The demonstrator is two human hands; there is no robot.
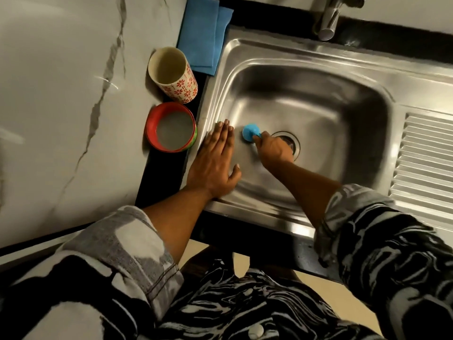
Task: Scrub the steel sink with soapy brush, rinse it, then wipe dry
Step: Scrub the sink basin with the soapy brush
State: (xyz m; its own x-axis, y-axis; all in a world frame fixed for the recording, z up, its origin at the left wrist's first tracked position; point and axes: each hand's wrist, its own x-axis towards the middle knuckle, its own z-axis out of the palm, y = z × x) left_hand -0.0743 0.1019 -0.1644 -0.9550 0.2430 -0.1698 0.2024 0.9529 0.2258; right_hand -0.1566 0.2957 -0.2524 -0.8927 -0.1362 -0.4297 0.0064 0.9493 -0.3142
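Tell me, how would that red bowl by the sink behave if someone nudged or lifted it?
The red bowl looks nearly full of cloudy liquid, so it is probably heavy for its size and apt to slosh. Being low and wide, it likely slides rather than tips. It sits beside the sink, so its outside may be wet and slippery.

We have one view only, from the camera worn on the head. It looks steeply down and a little forward, past the person's own sleeves (392,253) at the bottom edge. It sits close over the sink (343,94), which fills the middle and right; the surface (61,94) runs down the left, the tap (328,20) at the top.
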